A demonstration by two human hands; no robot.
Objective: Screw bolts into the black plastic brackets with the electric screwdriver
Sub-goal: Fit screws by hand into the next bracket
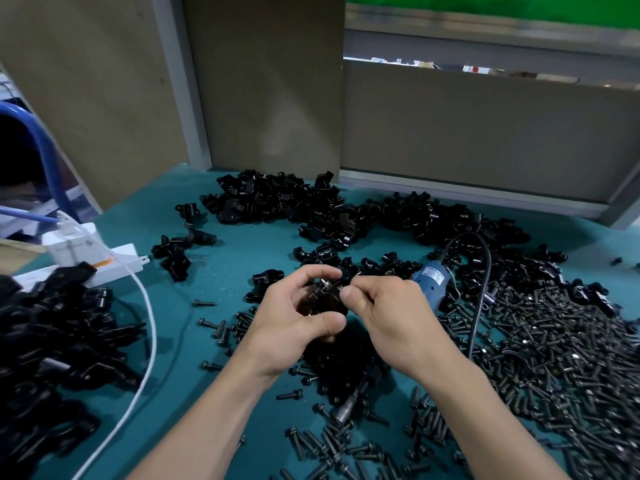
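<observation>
Black plastic bracket (322, 301) is up over the teal table (225, 271), and we see the left hand (294, 320) curled round it, thumb below, fingers over the top. Right hand (394, 323) pinches thumb and forefinger at the bracket's right edge; we can't tell if anything small sits between them. Blue electric screwdriver (431, 282) lies just behind the right hand, loose bolts (561, 348) heaped to the right, more brackets (298, 202) piled at the back.

hands (294, 317) 2 | screwdriver (431, 282) 1 | power strip (114, 263) 1 | brackets (277, 199) — uncounted heaps | bolts (554, 341) — uncounted
</observation>
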